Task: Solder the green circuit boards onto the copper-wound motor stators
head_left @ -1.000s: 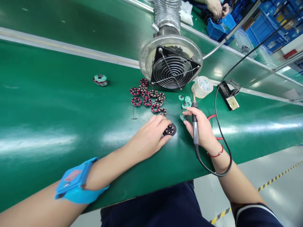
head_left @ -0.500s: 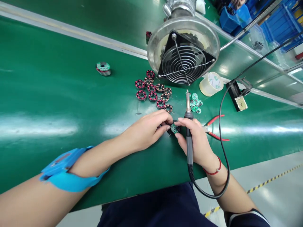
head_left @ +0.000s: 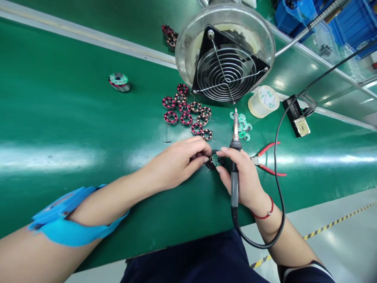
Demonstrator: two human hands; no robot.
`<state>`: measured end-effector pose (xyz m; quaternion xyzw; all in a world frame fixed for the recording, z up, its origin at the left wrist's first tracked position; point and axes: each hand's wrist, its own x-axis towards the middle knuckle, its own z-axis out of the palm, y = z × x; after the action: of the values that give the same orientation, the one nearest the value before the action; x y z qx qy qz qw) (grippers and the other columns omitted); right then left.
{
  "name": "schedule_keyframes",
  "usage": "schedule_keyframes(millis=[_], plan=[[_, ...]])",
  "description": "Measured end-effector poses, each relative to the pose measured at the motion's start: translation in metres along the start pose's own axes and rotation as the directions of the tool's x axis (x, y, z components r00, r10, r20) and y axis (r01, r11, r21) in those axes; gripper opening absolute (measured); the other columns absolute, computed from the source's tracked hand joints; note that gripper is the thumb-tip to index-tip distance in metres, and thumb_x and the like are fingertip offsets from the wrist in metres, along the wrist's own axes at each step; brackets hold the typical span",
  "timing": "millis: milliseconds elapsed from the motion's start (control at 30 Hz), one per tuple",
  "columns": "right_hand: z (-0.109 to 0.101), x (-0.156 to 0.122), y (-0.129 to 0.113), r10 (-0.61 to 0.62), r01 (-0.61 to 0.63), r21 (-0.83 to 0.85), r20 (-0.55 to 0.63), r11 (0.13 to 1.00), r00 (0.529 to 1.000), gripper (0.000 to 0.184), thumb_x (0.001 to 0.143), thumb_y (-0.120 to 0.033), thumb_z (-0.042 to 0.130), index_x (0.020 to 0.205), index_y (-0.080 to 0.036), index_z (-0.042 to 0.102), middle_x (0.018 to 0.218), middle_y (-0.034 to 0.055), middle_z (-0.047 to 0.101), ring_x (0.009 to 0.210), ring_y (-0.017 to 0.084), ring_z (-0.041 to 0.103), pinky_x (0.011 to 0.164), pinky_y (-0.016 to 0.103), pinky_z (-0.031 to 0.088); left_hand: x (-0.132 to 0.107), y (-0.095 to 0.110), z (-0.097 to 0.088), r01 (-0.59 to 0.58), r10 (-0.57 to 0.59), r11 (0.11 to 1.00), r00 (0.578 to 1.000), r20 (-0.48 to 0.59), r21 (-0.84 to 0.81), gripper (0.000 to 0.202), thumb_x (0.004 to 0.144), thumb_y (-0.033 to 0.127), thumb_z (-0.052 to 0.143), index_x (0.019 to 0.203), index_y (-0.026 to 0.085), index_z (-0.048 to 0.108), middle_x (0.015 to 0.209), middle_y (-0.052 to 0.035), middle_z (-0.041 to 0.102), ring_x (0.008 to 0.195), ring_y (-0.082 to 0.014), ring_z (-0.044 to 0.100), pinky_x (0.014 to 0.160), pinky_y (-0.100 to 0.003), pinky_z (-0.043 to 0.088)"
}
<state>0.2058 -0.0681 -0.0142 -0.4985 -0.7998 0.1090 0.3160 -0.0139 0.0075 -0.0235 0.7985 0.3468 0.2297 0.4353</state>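
Between my hands lies a small round green circuit board (head_left: 216, 160), seated at least partly over a dark ring-shaped part beneath it. My left hand (head_left: 188, 159) pinches at the left side of this part; its fingertips partly hide what they grip. A soldering iron (head_left: 235, 184) rests in my right hand (head_left: 247, 175), tip pointing away from me. Thumb and index finger of that hand touch the board's right edge. Beyond my left hand sit several wire-wound motor stators (head_left: 185, 119), red and copper coloured. More round green boards (head_left: 242, 125) are heaped past the iron.
Red-handled pliers (head_left: 266, 159) lie right of my right hand. A fume extractor fan (head_left: 228, 74) hangs over the bench. Behind stand a tape roll (head_left: 263, 102) and an iron stand (head_left: 296, 118). The iron's cable (head_left: 276, 157) loops past my right wrist. One stator with board (head_left: 119, 82) sits left.
The view has shifted slightly, bringing more stators behind the fan into sight. Both hands stay around the circuit board, with only slight finger movement.
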Motion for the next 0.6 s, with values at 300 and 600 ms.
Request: schedule_keyframes(millis=[300,600], plan=[[-0.006,-0.003,0.013,0.13,-0.115,0.172,-0.077,0.978,0.989,0.057,0.1,-0.014,0.067,0.15,-0.033,0.048,0.12,0.0041,0.078,0.107,0.021,0.08,0.095,0.041,0.069,-0.001,0.001,0.006,-0.046,0.047,0.999,0.998,-0.04,0.019,0.028,0.099,0.023,0.047,0.114,0.02,0.07,0.096,-0.0035,0.07,0.081,-0.0182,0.067,0.075,-0.031,0.054],[0.0,-0.002,0.006,0.03,-0.024,0.145,-0.042,0.989,0.999,0.052,0.103,-0.016,0.065,0.149,-0.033,0.049,0.12,0.0059,0.081,0.11,0.024,0.081,0.098,0.045,0.069,-0.001,-0.001,0.004,-0.047,0.047,0.998,0.999,-0.01,0.049,0.031,0.096,0.013,0.045,0.115,0.021,0.069,0.101,-0.0042,0.072,0.088,-0.0198,0.069,0.081,-0.031,0.056]])
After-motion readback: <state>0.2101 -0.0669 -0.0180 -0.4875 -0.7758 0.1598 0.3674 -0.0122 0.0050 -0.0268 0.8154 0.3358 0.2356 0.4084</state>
